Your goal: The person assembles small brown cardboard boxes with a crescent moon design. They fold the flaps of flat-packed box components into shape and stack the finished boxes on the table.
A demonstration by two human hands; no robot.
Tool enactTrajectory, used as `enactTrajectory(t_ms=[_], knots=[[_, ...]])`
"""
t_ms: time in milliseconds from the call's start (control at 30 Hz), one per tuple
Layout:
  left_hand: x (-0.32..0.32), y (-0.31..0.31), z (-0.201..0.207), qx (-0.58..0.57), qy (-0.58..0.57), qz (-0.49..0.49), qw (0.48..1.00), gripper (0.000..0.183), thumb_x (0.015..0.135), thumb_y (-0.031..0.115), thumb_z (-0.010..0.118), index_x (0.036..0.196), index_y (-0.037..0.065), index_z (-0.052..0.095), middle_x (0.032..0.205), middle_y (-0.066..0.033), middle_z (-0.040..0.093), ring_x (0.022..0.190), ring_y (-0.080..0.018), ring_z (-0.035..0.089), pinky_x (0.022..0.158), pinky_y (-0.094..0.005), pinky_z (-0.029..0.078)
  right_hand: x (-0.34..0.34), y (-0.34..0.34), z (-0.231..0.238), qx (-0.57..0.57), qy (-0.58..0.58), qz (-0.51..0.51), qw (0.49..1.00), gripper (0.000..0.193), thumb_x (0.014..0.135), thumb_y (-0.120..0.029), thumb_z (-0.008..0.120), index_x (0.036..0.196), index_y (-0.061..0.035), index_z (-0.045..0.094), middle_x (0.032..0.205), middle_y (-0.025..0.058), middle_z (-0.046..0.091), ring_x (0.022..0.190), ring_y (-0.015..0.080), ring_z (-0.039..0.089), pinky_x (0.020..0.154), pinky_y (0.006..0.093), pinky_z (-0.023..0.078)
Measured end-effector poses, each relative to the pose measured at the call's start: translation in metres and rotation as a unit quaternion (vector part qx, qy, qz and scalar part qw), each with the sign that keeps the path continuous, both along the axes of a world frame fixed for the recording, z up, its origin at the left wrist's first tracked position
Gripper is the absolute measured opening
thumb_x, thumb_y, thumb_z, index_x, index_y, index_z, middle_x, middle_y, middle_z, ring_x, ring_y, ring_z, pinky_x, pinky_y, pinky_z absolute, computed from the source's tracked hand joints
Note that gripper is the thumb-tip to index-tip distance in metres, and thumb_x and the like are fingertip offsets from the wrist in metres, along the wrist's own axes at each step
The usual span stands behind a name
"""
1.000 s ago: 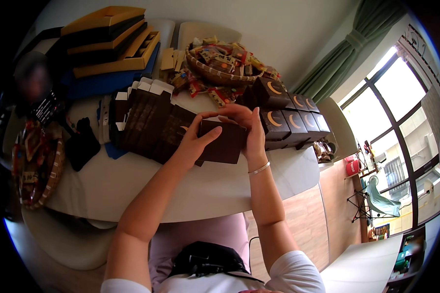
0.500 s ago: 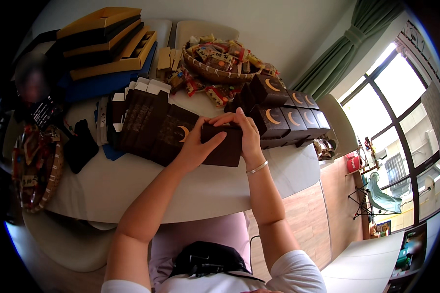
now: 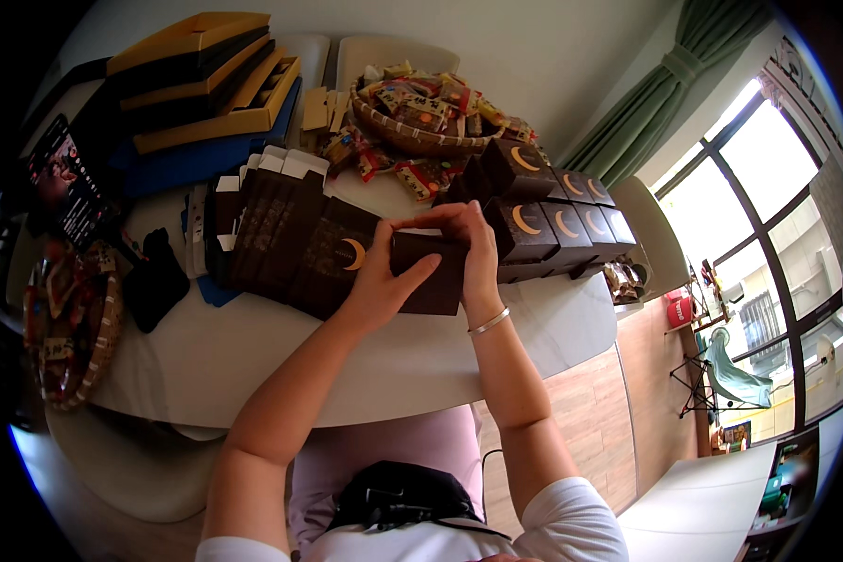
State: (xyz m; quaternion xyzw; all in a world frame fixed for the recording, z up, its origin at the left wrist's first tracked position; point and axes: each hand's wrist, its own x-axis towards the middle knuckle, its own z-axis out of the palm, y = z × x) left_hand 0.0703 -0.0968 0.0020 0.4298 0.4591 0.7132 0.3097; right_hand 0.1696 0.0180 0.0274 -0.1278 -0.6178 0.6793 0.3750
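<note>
Between my hands stands a small dark brown cardboard box [image 3: 437, 298] at the table's middle. My left hand [image 3: 381, 281] wraps its left side, the thumb lying across the box. Along the right side and far top edge, my right hand [image 3: 479, 258] curls its fingers over it; a bangle circles that wrist. To the left lies a fanned row of flattened dark boxes [image 3: 281, 225], white flaps at the far ends and a gold crescent on the nearest one. Just right of my hands, folded boxes [image 3: 526, 225] with gold crescents are stacked in rows.
A wicker basket [image 3: 412, 140] of wrapped sweets stands at the back, with loose packets beside it. Another basket [image 3: 103, 351] is at far left, near a phone [image 3: 66, 178] and a black cloth [image 3: 157, 281]. Yellow-and-black trays [image 3: 197, 89] are piled back left. The table edge curves nearby.
My right fingers have drawn in toward the box's far top edge, and my left hand has shifted slightly right. The box stays between both hands.
</note>
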Motion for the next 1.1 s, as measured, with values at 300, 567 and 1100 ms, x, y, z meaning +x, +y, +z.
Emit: enactTrajectory(t_ms=[300,567,1100], knots=[[-0.015,-0.003,-0.01,0.089,0.567,0.302,0.761,0.071,0.08,0.038,0.08,0.135,0.009,0.045,0.126,-0.0146,0.059,0.127,-0.0322,0.05,0.114,-0.0502,0.025,0.0,0.006,0.002,-0.137,-0.017,0.131,0.982,0.037,0.103,-0.031,0.051,0.125,-0.0029,0.058,0.107,0.0082,0.066,0.102,0.018,0.064,0.087,0.0337,0.054],[-0.012,-0.004,-0.006,0.132,-0.042,-0.026,0.99,0.086,0.089,0.021,0.069,0.155,0.011,0.015,0.145,-0.0163,0.038,0.124,-0.0275,0.051,0.094,-0.0403,0.053,0.017,0.02,0.014,-0.049,0.073,0.126,0.988,0.032,0.085,-0.002,0.057,0.115,0.0046,0.062,0.112,0.0125,0.068,0.098,0.0178,0.066,0.088,0.0298,0.054],[-0.03,-0.007,0.006,0.008,-0.171,-0.058,0.984,0.052,0.088,0.007,0.071,0.134,0.004,0.046,0.117,-0.0119,0.064,0.105,-0.019,0.066,0.089,-0.0302,0.055,0.082,-0.023,0.022,0.374,-0.074,-0.009,0.924,0.074,0.07,-0.009,0.085,0.136,-0.0092,0.053,0.146,0.0147,0.042,0.13,0.0309,0.049,0.099,0.0396,0.049]])
